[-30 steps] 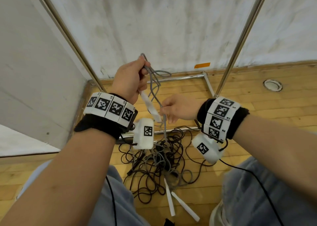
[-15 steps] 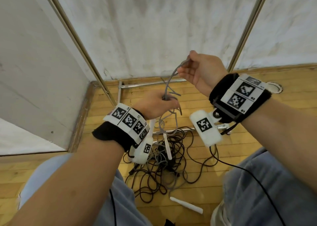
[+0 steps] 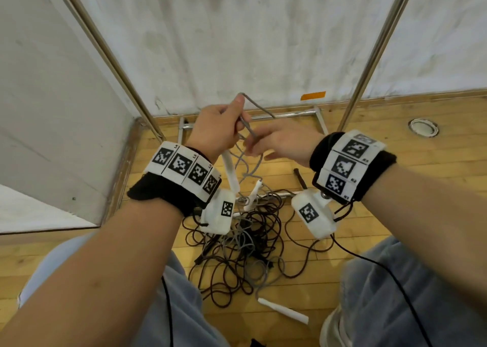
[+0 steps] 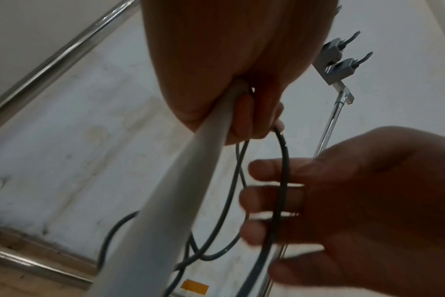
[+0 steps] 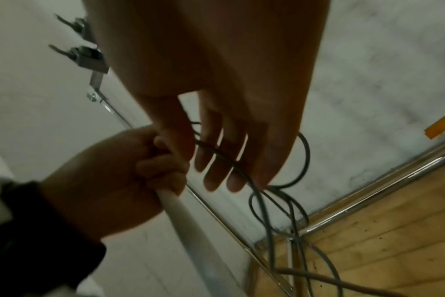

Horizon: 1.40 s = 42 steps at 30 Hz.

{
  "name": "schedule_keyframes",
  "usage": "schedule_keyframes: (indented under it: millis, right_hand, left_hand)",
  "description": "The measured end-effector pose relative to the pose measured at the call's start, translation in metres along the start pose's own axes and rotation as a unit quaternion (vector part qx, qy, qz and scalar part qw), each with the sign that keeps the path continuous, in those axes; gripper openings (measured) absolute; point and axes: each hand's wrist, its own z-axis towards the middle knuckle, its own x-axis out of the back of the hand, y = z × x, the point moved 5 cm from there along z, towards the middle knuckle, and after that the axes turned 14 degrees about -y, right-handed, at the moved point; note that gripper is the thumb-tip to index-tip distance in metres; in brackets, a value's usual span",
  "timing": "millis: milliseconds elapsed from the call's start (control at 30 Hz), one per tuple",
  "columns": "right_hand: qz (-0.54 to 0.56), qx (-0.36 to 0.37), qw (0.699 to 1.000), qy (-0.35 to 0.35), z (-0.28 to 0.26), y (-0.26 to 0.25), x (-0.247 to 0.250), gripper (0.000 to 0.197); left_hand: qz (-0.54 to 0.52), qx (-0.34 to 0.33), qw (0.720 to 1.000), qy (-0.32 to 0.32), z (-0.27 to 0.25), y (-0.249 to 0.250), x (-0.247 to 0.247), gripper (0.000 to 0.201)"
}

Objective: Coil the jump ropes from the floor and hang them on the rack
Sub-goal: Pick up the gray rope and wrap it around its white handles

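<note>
My left hand [image 3: 218, 130] is raised and grips the white handle [image 3: 230, 170] of a grey jump rope [image 3: 257, 106] together with several gathered loops. Seen from the left wrist, the handle [image 4: 170, 201] runs down out of the fist. My right hand [image 3: 279, 143] is just right of it, fingers straight, with a strand of the rope [image 4: 285, 160] lying across them. The rope's other white handle [image 3: 254, 193] dangles below. The rack's hooks [image 4: 341, 60] show high up in the wrist views.
A tangle of dark brown and grey ropes [image 3: 263, 230] lies on the wooden floor between my knees, with a loose white handle [image 3: 283, 313] nearer me. The rack's two steel posts [image 3: 105, 48] [image 3: 374, 51] and base bar [image 3: 284, 114] stand against the white wall.
My right hand, lifted high with the rope half a second ago, has come down beside the left and straightened its fingers. My left hand has risen with the handle and loops.
</note>
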Motion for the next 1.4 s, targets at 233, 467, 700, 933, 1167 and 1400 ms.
schedule_keyframes:
  millis: [233,467,700,933,1167,1400]
  right_hand:
    - [-0.108,-0.034,0.993,-0.030,0.006,0.030,-0.019,0.020]
    - [0.170,0.072,0.976,0.119,-0.010,0.005,0.012,0.021]
    - [0.312,0.136,0.925,0.168,-0.020,-0.013,0.028,0.023]
    - [-0.135,-0.002,0.989,0.063,-0.014,0.003,0.014,0.010]
    - [-0.136,-0.026,0.990,0.037,-0.008,0.017,-0.001,0.030]
    - [0.187,0.044,0.976,0.100,-0.019,0.002,0.020,0.014]
  left_hand:
    - [-0.001,-0.019,0.995,0.097,0.000,0.000,0.020,0.042]
    - [0.094,0.042,0.993,-0.058,-0.006,-0.008,0.003,0.021]
    - [0.201,0.003,0.976,-0.086,-0.010,-0.014,-0.025,0.028]
    - [0.081,-0.016,0.997,-0.012,-0.004,-0.002,-0.010,0.037]
    - [0.096,0.007,0.995,-0.015,-0.011,0.003,0.000,0.014]
    - [0.283,0.083,0.943,-0.155,-0.029,0.003,-0.019,0.025]
